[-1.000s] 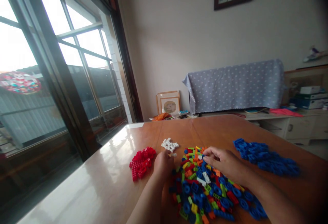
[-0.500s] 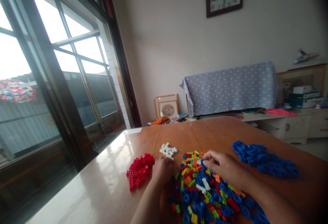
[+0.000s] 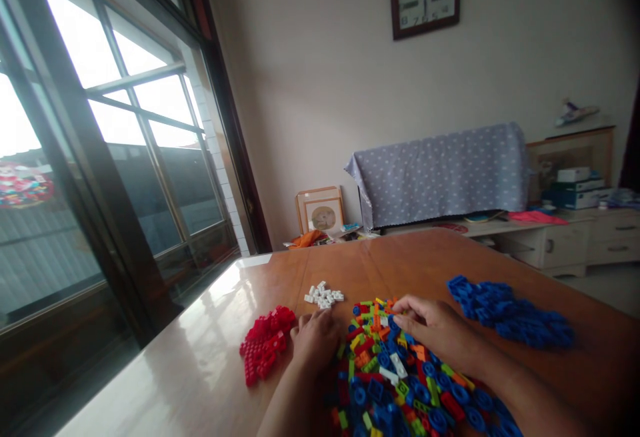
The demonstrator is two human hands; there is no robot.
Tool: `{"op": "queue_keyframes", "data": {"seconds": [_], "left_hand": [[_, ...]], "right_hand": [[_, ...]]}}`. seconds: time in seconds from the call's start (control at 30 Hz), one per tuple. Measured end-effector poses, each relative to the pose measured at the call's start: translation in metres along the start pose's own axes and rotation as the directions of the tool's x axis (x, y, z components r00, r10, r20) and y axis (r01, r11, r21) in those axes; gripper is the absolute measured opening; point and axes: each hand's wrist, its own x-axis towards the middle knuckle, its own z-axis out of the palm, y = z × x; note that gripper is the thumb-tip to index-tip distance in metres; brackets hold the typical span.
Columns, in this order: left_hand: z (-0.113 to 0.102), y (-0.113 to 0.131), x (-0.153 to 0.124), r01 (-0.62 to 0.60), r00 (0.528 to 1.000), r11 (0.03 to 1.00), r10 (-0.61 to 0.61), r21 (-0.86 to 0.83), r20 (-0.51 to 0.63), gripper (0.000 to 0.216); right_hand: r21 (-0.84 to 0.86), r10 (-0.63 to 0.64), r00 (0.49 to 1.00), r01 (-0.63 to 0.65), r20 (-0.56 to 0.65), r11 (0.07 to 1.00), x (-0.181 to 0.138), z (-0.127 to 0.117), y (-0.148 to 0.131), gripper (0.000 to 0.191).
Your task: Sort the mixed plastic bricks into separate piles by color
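A big heap of mixed toy building bricks (image 3: 397,365) lies before me on the table. My right hand (image 3: 427,325) is over its far edge, thumb and fingers curled together at a small blue brick (image 3: 393,321); their exact grip is partly hidden. My left hand (image 3: 316,338) rests low by the heap's left side, fingers a little apart, with nothing visible in them. Just left of it is a pile of red bricks (image 3: 267,343), and beyond its fingertips a small group of white bricks (image 3: 324,295). A long pile of blue bricks (image 3: 510,310) sits right of my right hand.
The brown wooden table (image 3: 400,260) reflects window light on its left. Past its far edge stand a low white cabinet (image 3: 567,250), something draped with a dotted cloth (image 3: 440,177), and leaning picture frames (image 3: 320,210). A glass window (image 3: 165,157) is at left.
My left hand's fingers have spread from a more bunched shape near the white bricks. My right hand stays at the heap's far edge. The whole view has shifted slightly.
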Motion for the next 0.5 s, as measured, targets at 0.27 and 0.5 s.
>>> {"op": "queue_keyframes", "data": {"seconds": [0.27,0.5], "left_hand": [[0.0,0.019,-0.004,-0.158,0.986,0.973,0.147,-0.166,-0.078,0.026],[-0.017,0.047,-0.021,-0.383,0.922,0.869,0.379,-0.314,-0.075,0.014]], "right_hand": [[-0.182,0.013,0.989,0.015,0.15,0.983,-0.006,0.008,0.003,0.014],[-0.356,0.006,0.958,0.101,0.287,0.929,-0.015,0.011,-0.005,0.025]]}}
